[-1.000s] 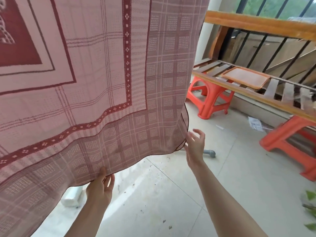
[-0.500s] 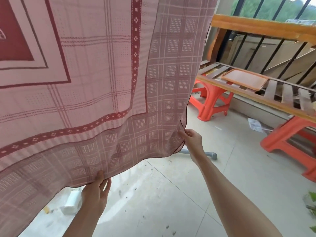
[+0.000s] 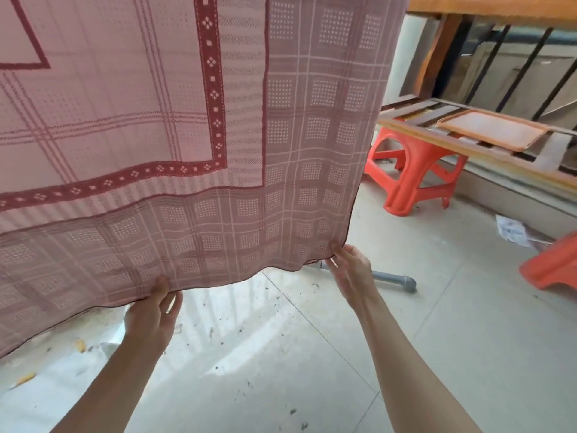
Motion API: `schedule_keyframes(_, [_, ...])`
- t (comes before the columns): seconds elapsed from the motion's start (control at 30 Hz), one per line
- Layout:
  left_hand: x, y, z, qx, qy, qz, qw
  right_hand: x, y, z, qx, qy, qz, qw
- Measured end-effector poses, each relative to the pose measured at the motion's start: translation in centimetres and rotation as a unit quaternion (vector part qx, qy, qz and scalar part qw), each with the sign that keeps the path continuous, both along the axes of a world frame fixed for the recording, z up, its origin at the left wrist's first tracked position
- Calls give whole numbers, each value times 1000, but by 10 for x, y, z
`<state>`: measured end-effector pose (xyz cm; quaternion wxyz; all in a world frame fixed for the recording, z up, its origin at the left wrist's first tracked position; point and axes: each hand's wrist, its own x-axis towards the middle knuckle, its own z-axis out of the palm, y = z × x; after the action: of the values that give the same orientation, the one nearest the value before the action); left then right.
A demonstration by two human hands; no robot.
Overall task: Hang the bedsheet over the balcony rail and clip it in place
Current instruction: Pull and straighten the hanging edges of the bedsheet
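Observation:
A pink and dark-red checked bedsheet (image 3: pixel 193 126) hangs from above and fills the upper left of the view; what it hangs from is out of frame. My left hand (image 3: pixel 153 310) pinches its lower hem from below, thumb on the near face. My right hand (image 3: pixel 352 270) pinches the hem at the lower right corner. The hem sags slightly between the two hands. The wooden balcony rail (image 3: pixel 493 6) with black bars runs along the top right. No clip is visible.
A slatted wooden bench (image 3: pixel 487 157) rests on two orange plastic stools (image 3: pixel 409 179) at the right, with an orange-rimmed tray (image 3: pixel 493 134) on it. A grey pipe piece (image 3: pixel 396 279) and paper scraps (image 3: pixel 512 232) lie on the tiled floor (image 3: pixel 312 370).
My right hand, open a second ago, has closed on the sheet's lower right corner. Both hands have drawn the hem toward me and stretched it wider. The view has moved closer.

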<state>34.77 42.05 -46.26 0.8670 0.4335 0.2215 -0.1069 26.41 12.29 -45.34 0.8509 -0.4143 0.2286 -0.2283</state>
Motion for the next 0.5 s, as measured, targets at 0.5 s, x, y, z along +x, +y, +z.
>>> schedule_keyframes(0.5, [10, -2, -1, 20, -8, -15, 1000, 24, -13, 0, -11, -3, -43, 999])
